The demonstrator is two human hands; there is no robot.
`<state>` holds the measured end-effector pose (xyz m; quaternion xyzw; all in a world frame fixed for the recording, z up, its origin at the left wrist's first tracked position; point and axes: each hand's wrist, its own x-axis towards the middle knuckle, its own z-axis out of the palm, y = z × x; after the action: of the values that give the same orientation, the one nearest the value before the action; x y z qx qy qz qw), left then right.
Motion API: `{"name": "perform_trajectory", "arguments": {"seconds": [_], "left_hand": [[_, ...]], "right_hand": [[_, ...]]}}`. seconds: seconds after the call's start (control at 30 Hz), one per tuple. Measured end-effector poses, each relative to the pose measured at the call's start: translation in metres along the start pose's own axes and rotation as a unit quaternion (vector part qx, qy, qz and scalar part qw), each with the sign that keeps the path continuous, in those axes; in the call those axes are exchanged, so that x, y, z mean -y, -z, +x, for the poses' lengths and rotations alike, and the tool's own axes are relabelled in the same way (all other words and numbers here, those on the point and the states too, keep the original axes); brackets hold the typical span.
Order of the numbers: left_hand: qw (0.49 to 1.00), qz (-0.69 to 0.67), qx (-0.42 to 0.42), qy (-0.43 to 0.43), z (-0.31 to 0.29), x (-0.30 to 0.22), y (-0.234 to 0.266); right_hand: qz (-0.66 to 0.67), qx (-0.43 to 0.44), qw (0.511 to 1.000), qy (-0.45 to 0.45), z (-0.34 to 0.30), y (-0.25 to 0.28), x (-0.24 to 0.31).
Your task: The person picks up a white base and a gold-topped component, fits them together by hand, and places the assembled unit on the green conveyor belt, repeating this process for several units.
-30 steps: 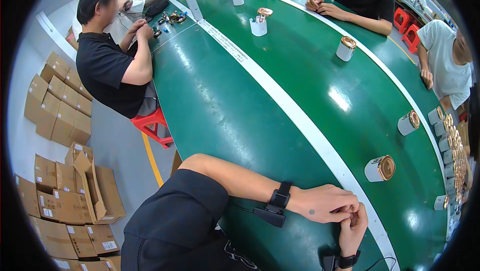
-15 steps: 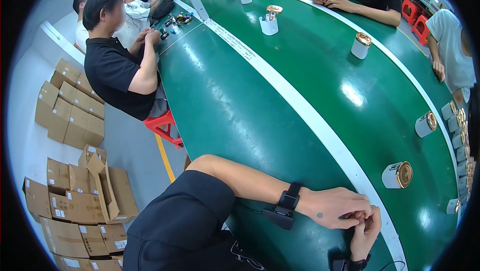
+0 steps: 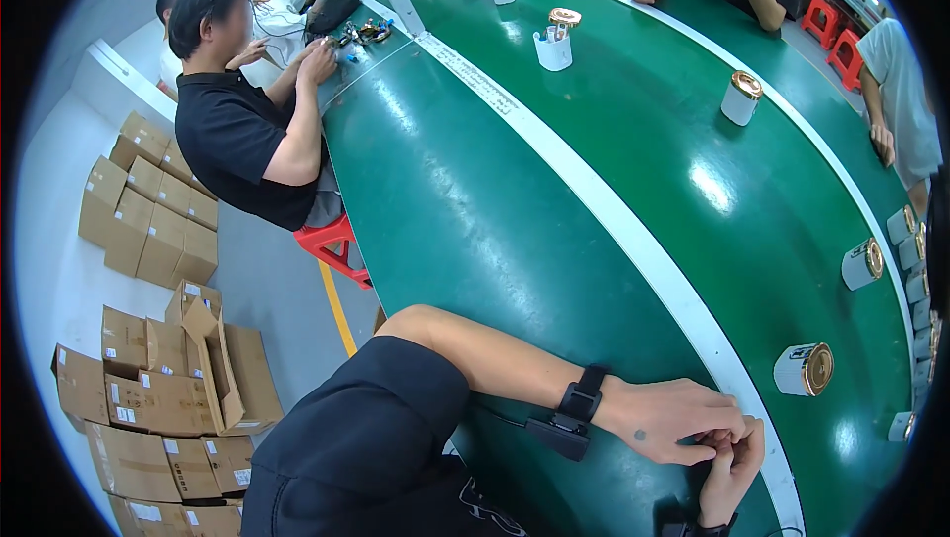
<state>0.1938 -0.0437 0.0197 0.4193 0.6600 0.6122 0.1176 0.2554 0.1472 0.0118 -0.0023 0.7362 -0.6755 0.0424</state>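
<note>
My left hand (image 3: pixel 673 422) reaches in from the lower left, palm down, with a black strap on its wrist. Its fingers are curled against those of my right hand (image 3: pixel 734 473), which comes up from the lower edge. The two hands meet above the white strip (image 3: pixel 737 379) that runs along the green table. Anything between the fingers is hidden. Closest to them, beyond the strip, a white canister with a gold-coloured top (image 3: pixel 804 369) lies tilted toward the right. Another such canister (image 3: pixel 862 264) sits farther off.
More canisters (image 3: pixel 741 98) stand along the green surface, one with its lid raised (image 3: pixel 554 46). Several crowd the right rim. A person in black (image 3: pixel 247 131) sits at the left by small parts (image 3: pixel 366 34); others sit across. Cardboard boxes (image 3: pixel 163 408) are stacked on the floor at left.
The view has shifted slightly, so most things appear a little farther right. My hands stay together. Across the table, one person has raised a forearm; the seated person at left has moved their hands.
</note>
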Motion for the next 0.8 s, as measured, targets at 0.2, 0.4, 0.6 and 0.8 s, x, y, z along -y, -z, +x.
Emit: {"name": "perform_trajectory", "arguments": {"seconds": [0.2,0.4,0.6,0.8], "left_hand": [[1.000,-0.019,0.001,-0.007,0.0006,0.0025,0.0010],[1.000,-0.005,-0.004,-0.010,0.0012,0.0038,0.0010],[0.999,-0.015,-0.010,-0.028,0.0020,0.0050,-0.0008],[0.999,-0.004,-0.012,-0.048,0.0029,0.0064,-0.0007]], "right_hand": [[0.011,0.010,1.000,-0.011,0.0024,0.0006,0.0014],[-0.020,-0.015,1.000,0.007,0.0018,0.0009,-0.0059],[-0.039,-0.026,0.999,-0.013,0.0012,0.0001,-0.0020],[-0.033,0.000,0.999,0.013,0.0011,0.0044,-0.0048]]}}
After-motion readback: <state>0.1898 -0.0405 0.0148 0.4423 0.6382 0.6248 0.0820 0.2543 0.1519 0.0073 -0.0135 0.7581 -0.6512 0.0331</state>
